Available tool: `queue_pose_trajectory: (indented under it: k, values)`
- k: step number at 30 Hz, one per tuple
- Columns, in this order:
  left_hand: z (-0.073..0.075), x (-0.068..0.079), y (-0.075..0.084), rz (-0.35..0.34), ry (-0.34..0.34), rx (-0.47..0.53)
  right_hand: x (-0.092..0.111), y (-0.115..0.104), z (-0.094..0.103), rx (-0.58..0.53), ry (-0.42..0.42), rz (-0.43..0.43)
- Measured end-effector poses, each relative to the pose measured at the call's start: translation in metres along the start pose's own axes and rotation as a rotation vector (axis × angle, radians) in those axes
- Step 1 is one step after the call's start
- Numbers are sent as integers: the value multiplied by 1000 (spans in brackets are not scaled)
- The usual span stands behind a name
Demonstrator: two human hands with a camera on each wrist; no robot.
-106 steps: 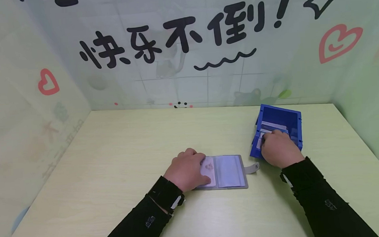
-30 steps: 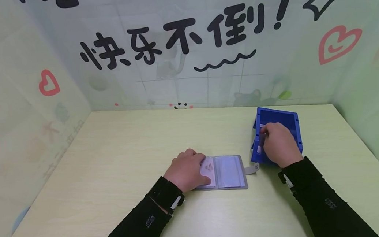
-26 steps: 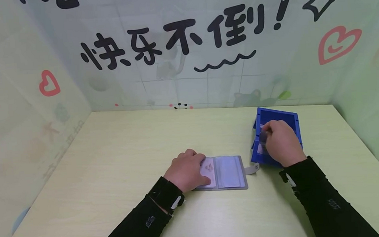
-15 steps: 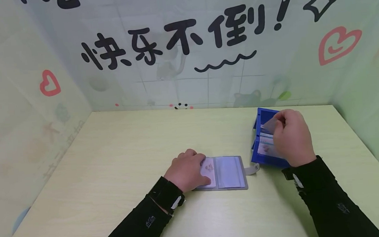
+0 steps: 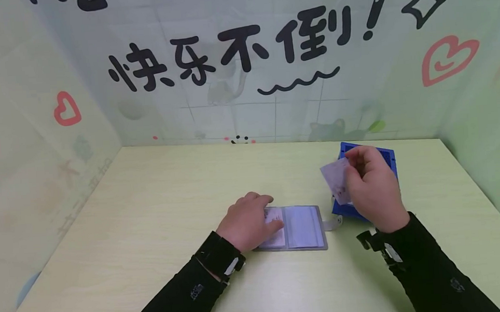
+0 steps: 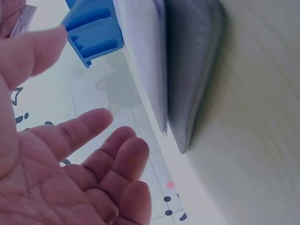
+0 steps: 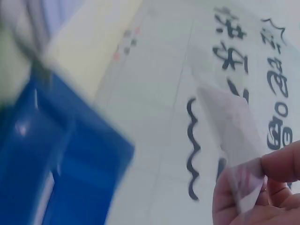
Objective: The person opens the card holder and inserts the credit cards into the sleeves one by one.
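A grey card holder [image 5: 324, 235] lies spread open on the table, a pinkish printed card [image 5: 275, 239] in its left side and a pale sleeve [image 5: 302, 227] on the right. Over the left side hovers my left hand [image 5: 247, 224]; its thumb and fingers are spread, and the left wrist view shows them apart from the holder's edge [image 6: 194, 70]. My right hand [image 5: 378, 190] pinches a thin pale printed card [image 5: 335, 181] between thumb and fingers. That card is above the near left part of a blue bin [image 5: 387, 156], whose inside is mostly hidden by the hand.
A strap with a snap [image 5: 334, 222] sticks out from the holder's right edge, close to the bin. The wooden table [image 5: 182, 180] ends at a printed backdrop [image 5: 229, 114] behind, with printed side walls at left and right.
My right hand has drawn a card up out of the blue bin and swung it left, into plain view. My left thumb and fingers have lifted from the holder and spread.
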State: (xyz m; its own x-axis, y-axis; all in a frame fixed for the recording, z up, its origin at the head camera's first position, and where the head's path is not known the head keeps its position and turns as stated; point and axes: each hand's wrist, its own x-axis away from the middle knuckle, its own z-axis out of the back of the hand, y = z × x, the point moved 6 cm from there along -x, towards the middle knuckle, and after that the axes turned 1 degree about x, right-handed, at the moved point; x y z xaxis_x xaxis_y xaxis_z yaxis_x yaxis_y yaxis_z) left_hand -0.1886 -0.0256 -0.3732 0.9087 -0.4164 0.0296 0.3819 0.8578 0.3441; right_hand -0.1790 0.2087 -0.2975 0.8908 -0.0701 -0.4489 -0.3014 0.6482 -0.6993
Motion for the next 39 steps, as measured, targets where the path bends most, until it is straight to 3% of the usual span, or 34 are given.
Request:
queue_pose_trajectory:
  k: [13,19,26,34,37,39]
  values:
    - [7,-3,9,-47,45,407,16,8,-49,-238,-192,-144]
    - [8,-3,12,-69,112,515,22,11,-65,-259,-218,-192]
    - [7,-3,13,-78,135,619,28,12,-77,-285,-238,-252]
    - [4,-3,9,-59,107,636,28,15,-83,-213,-304,-202]
    - [3,-5,6,-48,92,640,27,15,-85,-108,-339,-123]
    - [3,-5,3,-31,83,635,27,14,-87,20,-367,-45]
